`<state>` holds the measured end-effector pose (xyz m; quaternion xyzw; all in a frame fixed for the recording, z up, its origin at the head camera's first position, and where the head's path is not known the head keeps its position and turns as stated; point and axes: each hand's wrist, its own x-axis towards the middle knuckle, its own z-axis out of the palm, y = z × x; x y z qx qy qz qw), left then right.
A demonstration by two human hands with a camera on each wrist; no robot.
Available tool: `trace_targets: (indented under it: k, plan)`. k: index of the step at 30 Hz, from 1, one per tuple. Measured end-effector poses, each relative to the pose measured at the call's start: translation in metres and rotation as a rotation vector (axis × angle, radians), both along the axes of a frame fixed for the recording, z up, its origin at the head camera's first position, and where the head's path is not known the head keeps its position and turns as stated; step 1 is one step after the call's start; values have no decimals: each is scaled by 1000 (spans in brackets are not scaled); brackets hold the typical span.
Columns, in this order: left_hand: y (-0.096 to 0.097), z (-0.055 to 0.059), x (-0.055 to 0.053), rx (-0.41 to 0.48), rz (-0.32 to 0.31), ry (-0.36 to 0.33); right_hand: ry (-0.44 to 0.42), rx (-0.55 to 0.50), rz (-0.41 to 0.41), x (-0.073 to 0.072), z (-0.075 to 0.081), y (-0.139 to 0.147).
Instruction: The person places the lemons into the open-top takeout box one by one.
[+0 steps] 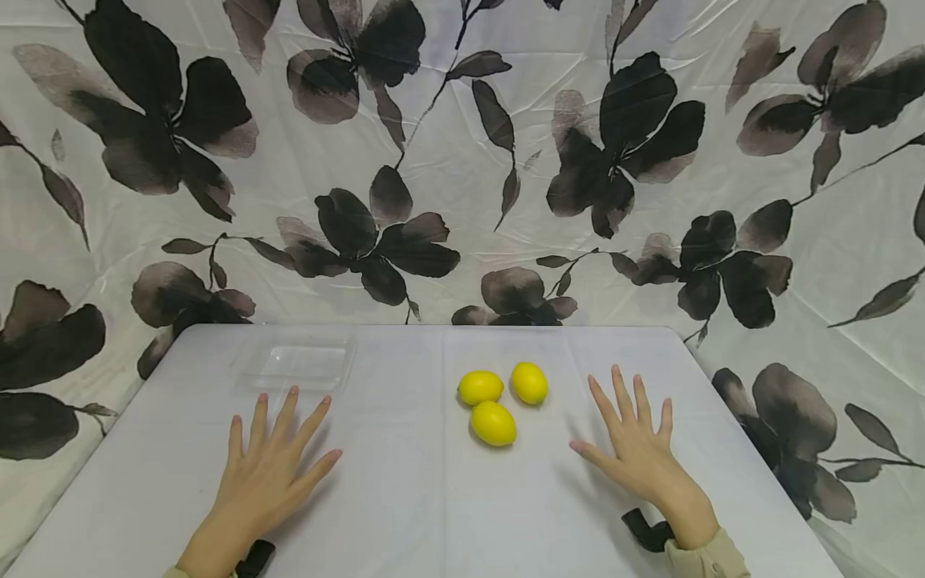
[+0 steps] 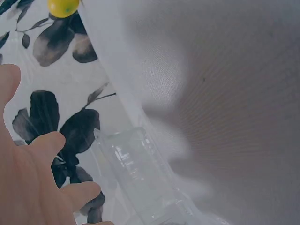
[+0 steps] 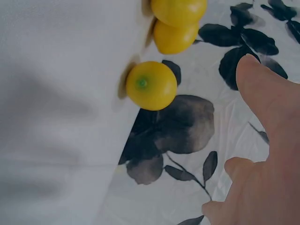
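Wide-open fingers on both sides right now: the left hand (image 1: 263, 474) is spread palm down over the white table (image 1: 405, 498), and the right hand (image 1: 639, 453) matches it, thumb pointing inward, both palms holding nothing. Between them sit three yellow lemons, well apart from the left hand and nearer the right one. One lemon (image 1: 480, 388) lies at the back, another lemon (image 1: 494, 424) sits close in front of it, and a third lemon (image 1: 530, 383) rests a little apart, on the right hand's side; from the right wrist, it shows a greenish tip. Over at the left hand, just beyond the fingertips, there's a clear plastic tray (image 1: 298, 365) near the table's far edge. Dark straps circle the wrists, a beige sleeve (image 1: 708, 558) shows at the right, and behind everything hangs a pale cloth (image 1: 477, 185) printed with big dark flowers.
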<state>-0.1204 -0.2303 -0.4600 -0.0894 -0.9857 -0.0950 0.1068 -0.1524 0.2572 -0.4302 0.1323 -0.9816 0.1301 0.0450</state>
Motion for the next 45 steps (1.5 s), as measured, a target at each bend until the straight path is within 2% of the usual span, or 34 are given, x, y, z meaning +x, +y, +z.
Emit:
trace_targets:
  k: [22, 34, 45]
  plan:
    - [-6, 3, -2, 40, -9, 73, 28, -3, 30, -5, 18, -9]
    - [-13, 8, -8, 66, 3, 113, 97, -38, 61, -10, 20, -22]
    - [-23, 7, -14, 84, 27, 183, 116, -101, 118, -15, 29, -41]
